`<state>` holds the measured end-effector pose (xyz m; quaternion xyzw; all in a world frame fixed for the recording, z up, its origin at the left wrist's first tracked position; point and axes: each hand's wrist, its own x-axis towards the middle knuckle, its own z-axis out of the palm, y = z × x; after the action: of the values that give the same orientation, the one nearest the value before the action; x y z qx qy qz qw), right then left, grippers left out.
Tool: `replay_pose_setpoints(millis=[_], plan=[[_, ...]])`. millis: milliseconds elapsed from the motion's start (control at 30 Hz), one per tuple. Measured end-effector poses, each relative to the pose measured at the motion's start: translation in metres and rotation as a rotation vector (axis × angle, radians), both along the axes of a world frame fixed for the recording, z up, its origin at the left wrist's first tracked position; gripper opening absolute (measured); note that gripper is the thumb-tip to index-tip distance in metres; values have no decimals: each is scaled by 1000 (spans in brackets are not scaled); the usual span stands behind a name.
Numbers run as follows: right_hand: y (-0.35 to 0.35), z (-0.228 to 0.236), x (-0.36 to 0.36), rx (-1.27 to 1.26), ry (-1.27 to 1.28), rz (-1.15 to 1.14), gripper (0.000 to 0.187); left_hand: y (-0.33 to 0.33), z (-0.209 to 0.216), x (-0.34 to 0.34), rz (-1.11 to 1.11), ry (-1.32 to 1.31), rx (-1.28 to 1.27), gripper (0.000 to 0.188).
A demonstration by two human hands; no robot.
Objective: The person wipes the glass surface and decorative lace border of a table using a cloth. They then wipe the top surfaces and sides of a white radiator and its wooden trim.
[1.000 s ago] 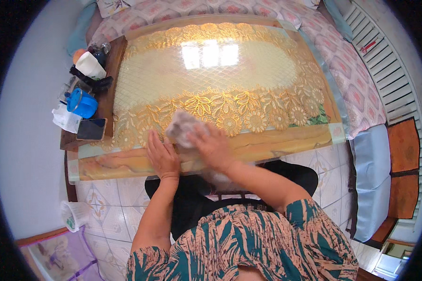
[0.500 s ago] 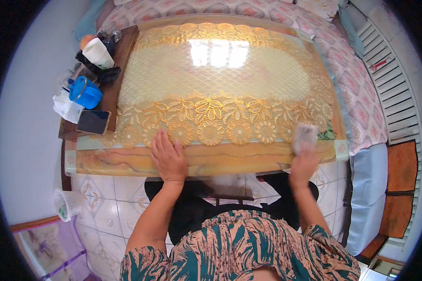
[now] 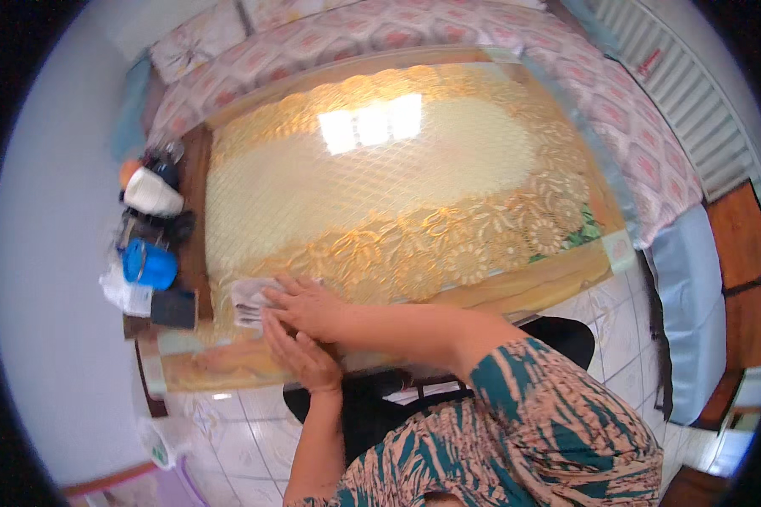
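Observation:
A pale folded cloth (image 3: pixel 249 302) lies on the left front part of a table. My right hand (image 3: pixel 314 309) reaches across to it, fingers stretched over the cloth and pressing it down. Just in front, my left hand (image 3: pixel 304 357) rests by the table's near edge with its fingers extended and nothing in them. Its fingertips are close to the right hand; whether they touch the cloth is unclear. Beneath the cloth is a gold lace-patterned table cover (image 3: pixel 435 241) under a shiny clear layer, bordered by a yellow marbled strip (image 3: pixel 516 293).
Along the left edge, a wooden shelf (image 3: pixel 196 186) carries a blue mug (image 3: pixel 150 264), a white cup (image 3: pixel 153 193), a dark phone (image 3: pixel 174 309) and white tissue. A bed or sofa with a patterned pink cover (image 3: pixel 626 127) borders the far and right sides. Window light glares on the tabletop.
My right hand has swept the cloth from the right front corner to the left, crossing near my left hand. My view has turned and shifted.

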<state>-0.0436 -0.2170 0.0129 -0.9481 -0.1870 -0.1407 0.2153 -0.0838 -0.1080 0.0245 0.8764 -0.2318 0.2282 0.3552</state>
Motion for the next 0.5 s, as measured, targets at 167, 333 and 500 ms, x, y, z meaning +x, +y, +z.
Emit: replay_pose_setpoints(millis=[167,333,500], plan=[[-70,2,5,-13,47,-392,43,1,-12,2,27,-5,131,52],[-194,17,-76,14,20,-814,35,8,-17,5,13,-32,173,46],[-318,0,-224,-179,81,-1252,47,10,-19,9,-12,-13,199,44]])
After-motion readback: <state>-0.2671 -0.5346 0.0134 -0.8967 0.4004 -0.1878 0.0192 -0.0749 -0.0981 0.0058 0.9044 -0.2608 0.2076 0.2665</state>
